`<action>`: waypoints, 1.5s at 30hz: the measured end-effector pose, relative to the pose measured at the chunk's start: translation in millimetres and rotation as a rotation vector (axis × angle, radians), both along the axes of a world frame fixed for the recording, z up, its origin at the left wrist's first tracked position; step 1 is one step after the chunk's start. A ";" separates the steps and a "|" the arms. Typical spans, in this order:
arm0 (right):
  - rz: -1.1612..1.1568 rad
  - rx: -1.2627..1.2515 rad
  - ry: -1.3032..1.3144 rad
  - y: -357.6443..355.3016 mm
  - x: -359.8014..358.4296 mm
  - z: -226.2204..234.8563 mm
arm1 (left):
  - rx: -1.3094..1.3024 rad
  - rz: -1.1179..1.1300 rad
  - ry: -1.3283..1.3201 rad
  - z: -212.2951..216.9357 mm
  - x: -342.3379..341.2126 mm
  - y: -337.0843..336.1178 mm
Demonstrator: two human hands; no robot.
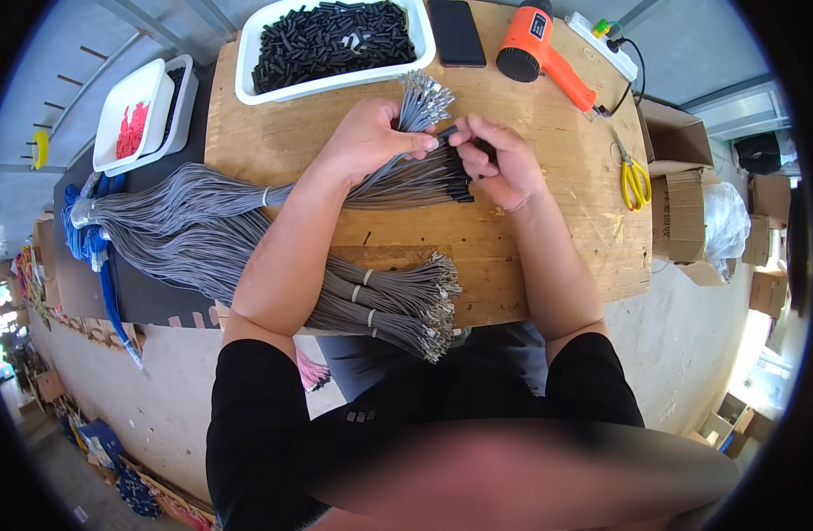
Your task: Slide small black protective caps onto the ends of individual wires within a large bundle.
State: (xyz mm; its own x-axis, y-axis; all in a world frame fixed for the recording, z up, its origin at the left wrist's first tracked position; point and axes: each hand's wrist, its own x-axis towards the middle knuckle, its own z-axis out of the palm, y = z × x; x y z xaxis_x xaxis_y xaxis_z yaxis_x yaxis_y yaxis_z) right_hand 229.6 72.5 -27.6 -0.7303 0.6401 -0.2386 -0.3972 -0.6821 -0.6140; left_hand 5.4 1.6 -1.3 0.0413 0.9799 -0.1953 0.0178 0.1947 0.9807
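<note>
My left hand (364,140) is closed around a bunch of grey wires (424,102), whose bare metal terminals fan out above my fingers. Just to its right, my right hand (506,164) pinches a small black sleeve (447,132) at the end of a wire, close to my left thumb. Below both hands lie more wires of the same bundle, with black sleeves (460,188) on their ends. Nearer to me rest other tied bundles of grey wires (398,310) with uncovered metal terminals. All the wires run left to a gathered end (86,212) beside blue cords.
A white tray (247,81) of black sleeves stands at the back, with a dark phone (457,34) beside it. An orange heat gun (548,55), a power strip (605,49) and yellow scissors (636,181) lie to the right. White trays (106,115) with red pieces stand left.
</note>
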 end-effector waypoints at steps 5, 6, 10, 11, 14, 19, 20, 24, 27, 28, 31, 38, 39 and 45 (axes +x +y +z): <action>-0.424 -0.369 0.239 16.4 14.0 14.4 | 0.018 -0.034 0.027 -11.1 -0.9 1.8; -0.427 -0.372 0.241 17.5 13.2 9.5 | 0.032 -0.041 0.056 -13.9 -2.4 2.2; -0.317 -0.354 0.175 21.8 14.0 -7.8 | -0.026 -0.064 0.081 -8.7 -2.1 3.3; -0.291 -0.271 0.151 20.3 13.8 -8.7 | -0.021 -0.058 0.069 -7.3 -1.2 3.3; -0.223 -0.142 0.114 14.9 12.3 -5.3 | 0.007 -0.061 0.001 -7.5 0.1 1.5; -0.122 -0.017 -0.009 2.7 7.8 9.1 | 0.014 -0.102 -0.063 -6.3 -0.9 0.7; -0.096 0.087 -0.120 -0.1 5.7 9.8 | -0.018 -0.092 -0.059 -5.1 -0.4 0.4; -0.069 0.300 -0.315 -11.8 -6.6 13.4 | -0.044 -0.117 -0.082 -5.3 -0.1 -1.4; -0.046 0.421 -0.403 -14.3 -9.5 8.7 | -0.044 -0.126 -0.095 -2.2 4.9 -2.0; -0.060 0.489 -0.403 -15.2 -10.8 8.5 | -0.045 -0.128 -0.093 -1.3 5.1 -1.9; -0.097 0.540 -0.399 -17.6 -12.8 8.6 | -0.043 -0.134 -0.038 -1.7 3.7 -1.4; -0.172 0.556 -0.449 -21.5 -14.7 8.5 | -0.027 -0.172 0.169 -2.1 0.8 1.2; -0.174 0.555 -0.449 -21.1 -14.0 8.0 | -0.031 -0.175 0.205 -2.2 0.8 1.8; -0.118 0.493 -0.441 -15.2 -8.6 15.7 | 0.014 -0.109 0.164 -10.6 -6.8 2.8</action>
